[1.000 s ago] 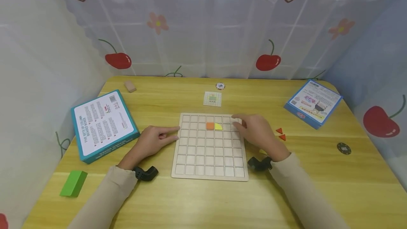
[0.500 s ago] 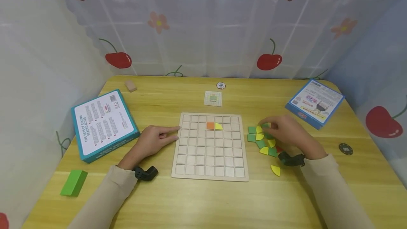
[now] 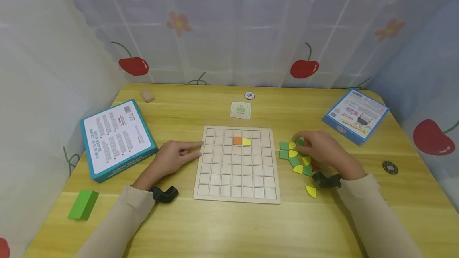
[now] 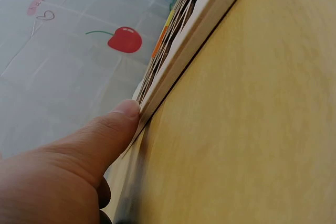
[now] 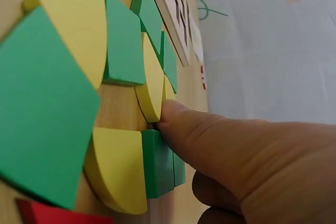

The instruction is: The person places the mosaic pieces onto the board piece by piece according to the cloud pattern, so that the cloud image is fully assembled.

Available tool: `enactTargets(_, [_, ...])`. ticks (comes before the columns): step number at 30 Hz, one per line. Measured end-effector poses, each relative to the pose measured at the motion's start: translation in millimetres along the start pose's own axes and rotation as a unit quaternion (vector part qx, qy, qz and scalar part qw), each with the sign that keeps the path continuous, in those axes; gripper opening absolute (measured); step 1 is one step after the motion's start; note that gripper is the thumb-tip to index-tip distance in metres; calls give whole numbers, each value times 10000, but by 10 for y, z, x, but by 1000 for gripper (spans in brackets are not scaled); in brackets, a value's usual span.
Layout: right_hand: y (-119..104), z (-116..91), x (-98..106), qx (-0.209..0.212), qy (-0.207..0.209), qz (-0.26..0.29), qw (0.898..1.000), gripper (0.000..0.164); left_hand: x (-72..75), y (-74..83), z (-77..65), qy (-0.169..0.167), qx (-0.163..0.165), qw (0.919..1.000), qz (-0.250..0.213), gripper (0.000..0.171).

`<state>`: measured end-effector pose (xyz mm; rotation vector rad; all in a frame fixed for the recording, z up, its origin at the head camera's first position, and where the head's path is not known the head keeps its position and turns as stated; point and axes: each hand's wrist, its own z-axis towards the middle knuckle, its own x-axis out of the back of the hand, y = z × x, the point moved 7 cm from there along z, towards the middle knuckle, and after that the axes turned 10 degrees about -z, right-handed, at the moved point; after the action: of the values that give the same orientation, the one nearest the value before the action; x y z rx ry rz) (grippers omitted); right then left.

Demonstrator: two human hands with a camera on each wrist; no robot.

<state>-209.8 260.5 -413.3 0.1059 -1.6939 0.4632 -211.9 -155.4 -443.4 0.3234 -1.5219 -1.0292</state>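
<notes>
My left hand [image 3: 173, 156] has its index finger and thumb stretched out to the left edge of a wooden grid board [image 3: 236, 180]. In the left wrist view the thumb tip [image 4: 126, 108] presses against the board's side. An orange square tile [image 3: 238, 141] and a yellow quarter-circle tile [image 3: 247, 141] lie side by side in two upper cells. Right of the board, my right hand [image 3: 324, 148] has thumb and index finger down among green tiles [image 3: 284, 145] and yellow quarter-circles [image 3: 298, 169]. The right wrist view shows its thumb [image 5: 176, 114] right at a yellow quarter-circle [image 5: 150, 80]; I cannot tell whether it pinches a tile.
Behind the board lie a pattern card [image 3: 240, 110] and a white chip [image 3: 250, 95]. A teal box [image 3: 118, 138] and a green block [image 3: 83, 205] are at left. At right are a blue box [image 3: 356, 114] and a black chip [image 3: 390, 167]. A wooden block [image 3: 147, 95] lies far left.
My right hand has moved from the board's upper right corner rightward to the tile pile, and has stayed there for the last half second. My left hand keeps its place at the board's edge.
</notes>
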Motion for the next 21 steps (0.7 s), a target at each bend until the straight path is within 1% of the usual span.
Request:
enactTargets(6, [-18,-3,14,83,76,-111,9999,22,-1,-3,4,8,-12,10000,37,36])
enactTargets(13, [8,-21,45,-177,118,-44,9998,28,-1,2,3,28,-32,10000,17,36])
enactTargets(18, [-95,-19,63,-217,85,113,9997,29,2,9,5,7,-92,9999,52,36])
enactTargets(21, [-207,-7,59,-144,82,215,9996,28,1,9,8,-2,-98,9999,74,36])
